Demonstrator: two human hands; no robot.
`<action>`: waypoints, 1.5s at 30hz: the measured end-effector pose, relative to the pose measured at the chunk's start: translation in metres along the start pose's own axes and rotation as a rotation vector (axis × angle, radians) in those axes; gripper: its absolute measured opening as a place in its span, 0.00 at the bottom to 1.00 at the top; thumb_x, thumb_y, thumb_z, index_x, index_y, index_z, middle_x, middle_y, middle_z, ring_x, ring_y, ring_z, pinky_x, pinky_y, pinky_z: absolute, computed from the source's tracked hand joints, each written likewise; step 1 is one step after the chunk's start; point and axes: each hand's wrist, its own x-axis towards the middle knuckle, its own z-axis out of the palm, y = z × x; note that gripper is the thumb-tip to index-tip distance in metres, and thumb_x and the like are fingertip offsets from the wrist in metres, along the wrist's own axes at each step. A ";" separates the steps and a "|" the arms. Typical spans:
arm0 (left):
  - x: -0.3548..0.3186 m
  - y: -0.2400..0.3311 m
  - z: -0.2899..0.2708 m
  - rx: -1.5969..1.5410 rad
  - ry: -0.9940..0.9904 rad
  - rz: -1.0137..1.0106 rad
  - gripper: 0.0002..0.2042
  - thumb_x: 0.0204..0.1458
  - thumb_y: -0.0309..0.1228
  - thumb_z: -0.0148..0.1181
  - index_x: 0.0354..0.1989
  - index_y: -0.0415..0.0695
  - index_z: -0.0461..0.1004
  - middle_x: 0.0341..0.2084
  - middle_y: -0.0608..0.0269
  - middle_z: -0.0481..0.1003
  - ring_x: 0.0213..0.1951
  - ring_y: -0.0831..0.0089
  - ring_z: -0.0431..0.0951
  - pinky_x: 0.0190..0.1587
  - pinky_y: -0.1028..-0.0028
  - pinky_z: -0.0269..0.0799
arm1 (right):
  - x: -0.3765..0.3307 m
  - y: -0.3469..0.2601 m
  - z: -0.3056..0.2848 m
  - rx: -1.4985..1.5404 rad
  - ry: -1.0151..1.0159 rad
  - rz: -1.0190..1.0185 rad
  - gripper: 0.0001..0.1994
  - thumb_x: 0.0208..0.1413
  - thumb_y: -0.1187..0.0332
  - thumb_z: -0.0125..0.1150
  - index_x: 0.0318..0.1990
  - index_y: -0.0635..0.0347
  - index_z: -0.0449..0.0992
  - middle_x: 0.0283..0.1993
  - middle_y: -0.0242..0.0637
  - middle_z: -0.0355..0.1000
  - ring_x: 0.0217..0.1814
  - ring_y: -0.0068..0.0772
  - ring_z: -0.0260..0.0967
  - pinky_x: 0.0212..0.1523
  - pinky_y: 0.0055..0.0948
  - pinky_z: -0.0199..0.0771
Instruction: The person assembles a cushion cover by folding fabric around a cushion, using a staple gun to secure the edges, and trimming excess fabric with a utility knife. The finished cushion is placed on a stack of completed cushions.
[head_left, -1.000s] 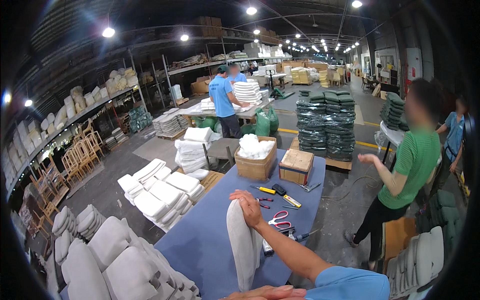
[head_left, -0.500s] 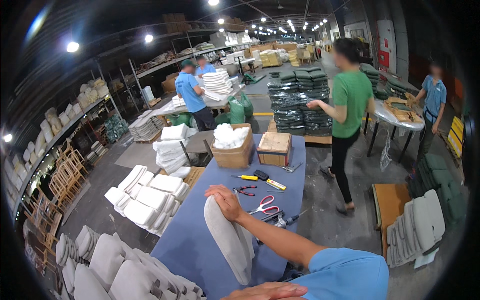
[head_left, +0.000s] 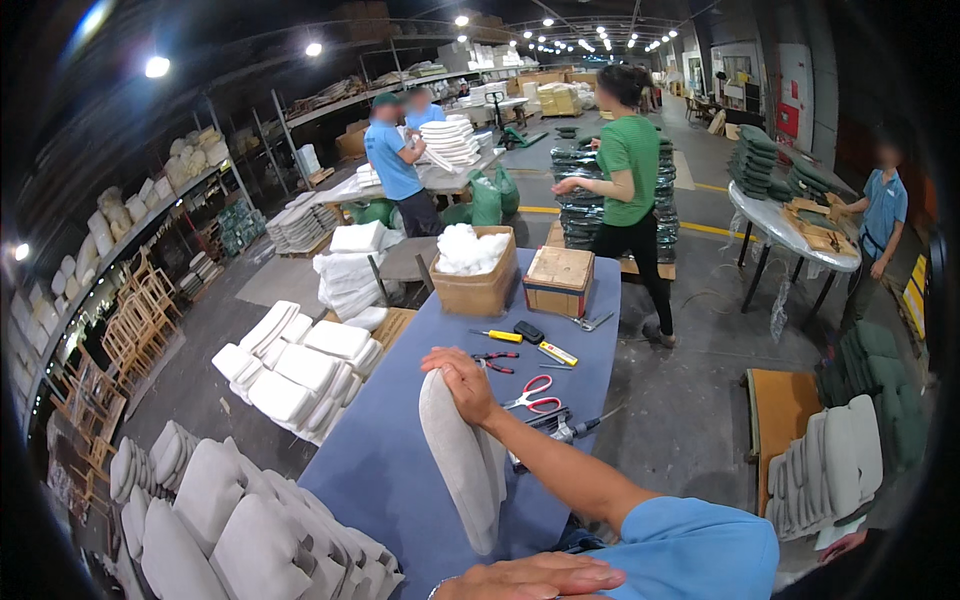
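A light grey seat cushion (head_left: 452, 465) stands on edge on the blue-covered table (head_left: 370, 420), its lower tip toward me. My right hand (head_left: 462, 385) reaches across from the right and grips the far upper end, fingers wrapped over it. Low at the frame's bottom edge, my left hand (head_left: 535, 575) lies flat, fingers stretched to the right in front of my blue sleeve; it holds nothing visible. Right of the cushion lie red-handled scissors (head_left: 533, 396), a power tool (head_left: 565, 430), pliers (head_left: 495, 361), a yellow screwdriver (head_left: 500, 336) and a yellow cutter (head_left: 557, 353).
A carton of white stuffing (head_left: 470, 290) and a wooden box (head_left: 557, 282) stand at the table's far end. Grey cushions (head_left: 250, 540) are piled at left, white ones (head_left: 305, 365) beyond. A person in green (head_left: 628, 170) stands past the table; another hand (head_left: 845, 545) shows at lower right.
My view has shifted slightly. The person in green has moved away toward the wrapped dark stack. My left hand shows more fully; my right hand keeps its hold on the cushion.
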 end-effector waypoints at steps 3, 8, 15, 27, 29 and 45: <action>-0.001 0.002 0.001 0.016 0.006 0.023 0.48 0.58 0.70 0.48 0.65 0.31 0.68 0.54 0.22 0.73 0.57 0.30 0.75 0.57 0.37 0.70 | -0.001 0.000 0.000 -0.014 0.006 -0.017 0.16 0.65 0.69 0.43 0.42 0.61 0.81 0.50 0.43 0.80 0.62 0.51 0.71 0.71 0.50 0.57; 0.000 0.006 0.001 0.027 0.001 0.054 0.48 0.58 0.71 0.48 0.65 0.31 0.68 0.54 0.22 0.73 0.57 0.29 0.74 0.57 0.37 0.70 | -0.001 -0.003 -0.001 -0.013 0.008 -0.022 0.16 0.66 0.68 0.43 0.42 0.61 0.82 0.49 0.44 0.80 0.61 0.50 0.72 0.71 0.50 0.58; -0.008 0.007 0.005 0.064 0.088 0.126 0.45 0.60 0.69 0.46 0.65 0.34 0.69 0.54 0.24 0.73 0.56 0.29 0.74 0.56 0.38 0.70 | -0.002 -0.004 0.007 -0.017 -0.002 -0.003 0.15 0.65 0.68 0.44 0.42 0.60 0.82 0.50 0.43 0.80 0.64 0.50 0.71 0.72 0.51 0.56; -0.014 0.022 -0.001 0.033 -0.050 0.072 0.45 0.61 0.67 0.48 0.76 0.44 0.54 0.65 0.23 0.62 0.61 0.25 0.69 0.62 0.36 0.62 | -0.005 -0.012 0.011 -0.012 -0.016 -0.041 0.15 0.65 0.69 0.44 0.42 0.60 0.81 0.51 0.43 0.79 0.64 0.51 0.71 0.72 0.53 0.54; -0.019 -0.003 0.004 -0.116 -0.040 0.276 0.44 0.60 0.66 0.50 0.78 0.51 0.50 0.68 0.23 0.56 0.63 0.24 0.66 0.64 0.33 0.59 | -0.006 -0.014 0.013 -0.013 -0.035 -0.037 0.16 0.65 0.69 0.43 0.43 0.61 0.81 0.51 0.43 0.79 0.64 0.50 0.70 0.73 0.52 0.53; -0.011 -0.032 0.000 -0.456 -0.091 0.254 0.47 0.62 0.65 0.47 0.80 0.51 0.38 0.68 0.14 0.50 0.64 0.24 0.65 0.54 0.37 0.74 | -0.005 -0.005 0.011 -0.030 -0.116 -0.095 0.18 0.64 0.67 0.41 0.45 0.63 0.81 0.52 0.47 0.78 0.67 0.52 0.66 0.74 0.51 0.51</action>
